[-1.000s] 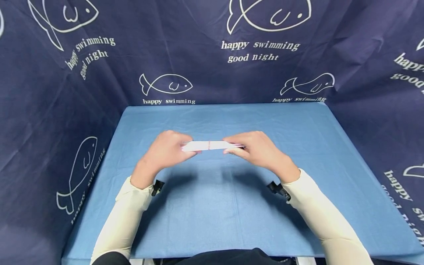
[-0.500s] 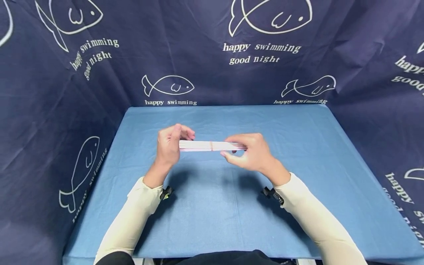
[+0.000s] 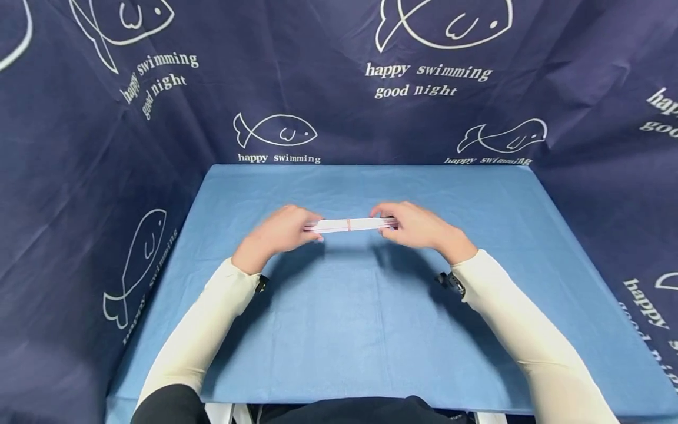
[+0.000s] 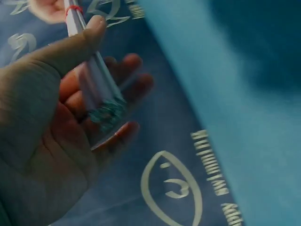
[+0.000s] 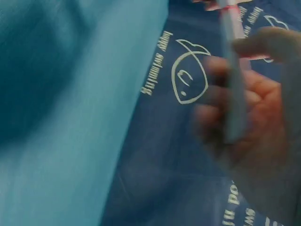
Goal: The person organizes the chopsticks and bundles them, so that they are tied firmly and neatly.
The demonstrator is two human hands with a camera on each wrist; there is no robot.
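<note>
A thin white bundle of flat sheets or cards (image 3: 349, 224), tied round its middle by a red rubber band (image 3: 348, 224), is held level above the blue table (image 3: 344, 330). My left hand (image 3: 288, 231) pinches its left end between thumb and fingers; the left wrist view shows the bundle (image 4: 91, 77) lying across my fingers under the thumb (image 4: 66, 49). My right hand (image 3: 415, 227) pinches the right end. In the blurred right wrist view the bundle (image 5: 233, 80) runs between thumb and fingers (image 5: 225, 101).
A blue cloth covers the table. Dark navy curtains (image 3: 328, 82) printed with white fish and lettering enclose it at the back and both sides. Small black clips sit at both wrists.
My left hand, which had turned upright with loosened fingers half a second ago, is back over the bundle's left end. Both hands and the bundle have moved slightly away from me.
</note>
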